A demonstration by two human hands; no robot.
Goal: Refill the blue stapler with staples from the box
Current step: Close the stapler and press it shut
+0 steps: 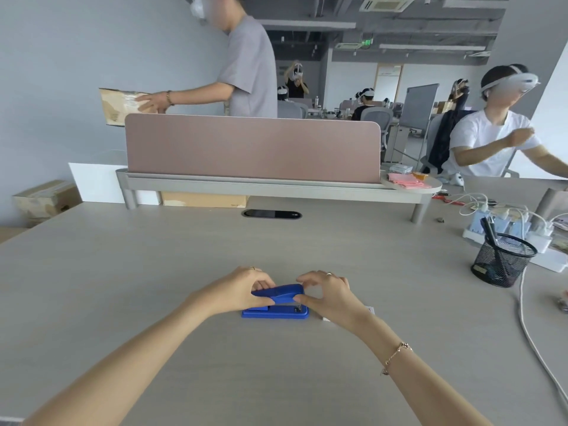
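Observation:
The blue stapler [276, 304] lies on the pale wooden desk [153, 272] in front of me, its base flat and its top arm slightly raised. My left hand [238, 290] pinches the rear half of the top arm. My right hand [330, 295] holds the front end with thumb and fingertips. A small white box [370, 310], perhaps the staple box, peeks out from behind my right wrist, mostly hidden.
A black mesh pen cup [502, 261] stands at the right, with a white power strip [522, 238] and cables behind it. A pink divider screen [252, 147] on a grey shelf crosses the back. Other people work beyond it and at the right.

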